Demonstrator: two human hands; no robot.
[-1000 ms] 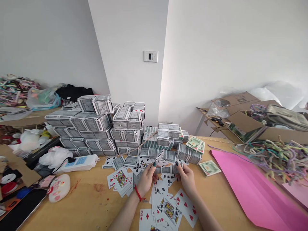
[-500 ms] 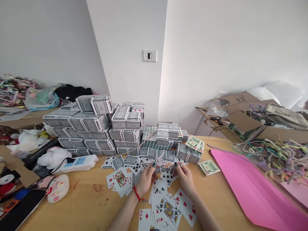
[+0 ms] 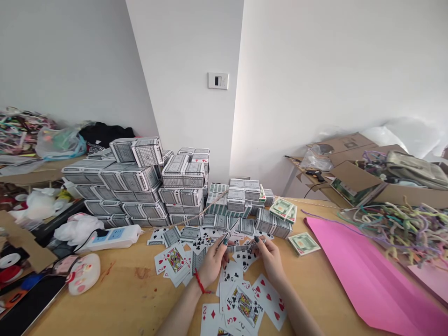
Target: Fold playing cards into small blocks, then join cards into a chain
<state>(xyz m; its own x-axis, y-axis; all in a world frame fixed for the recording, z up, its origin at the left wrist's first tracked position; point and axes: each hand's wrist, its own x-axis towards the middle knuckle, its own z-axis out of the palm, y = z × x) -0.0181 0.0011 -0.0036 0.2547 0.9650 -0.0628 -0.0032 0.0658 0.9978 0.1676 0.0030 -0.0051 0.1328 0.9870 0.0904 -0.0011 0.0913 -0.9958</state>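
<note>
My left hand (image 3: 212, 262), with a red string bracelet at the wrist, is closed around a pair of scissors (image 3: 231, 228). Their narrow grey blades point up and away, slightly apart, and the handles are hidden in the hand. Thumb and fingers of my right hand (image 3: 269, 257) pinch one end of a folded playing card (image 3: 241, 248). Its patterned edge spans the gap between both hands, and the left fingers reach its other end. Below lie loose face-up cards, among them a king of clubs (image 3: 245, 305) and a two of diamonds (image 3: 211, 317).
Folded-card blocks (image 3: 131, 179) are stacked high at the back left. Green card boxes (image 3: 304, 243) lie right of the hands, near a pink sheet (image 3: 371, 275). A white power strip (image 3: 115, 237) is at left. Tangled yarn (image 3: 402, 228) and a cardboard box (image 3: 371, 182) are at right.
Both hands stay almost in place. The card between them has tilted slightly, and the left fingers have shifted a little.
</note>
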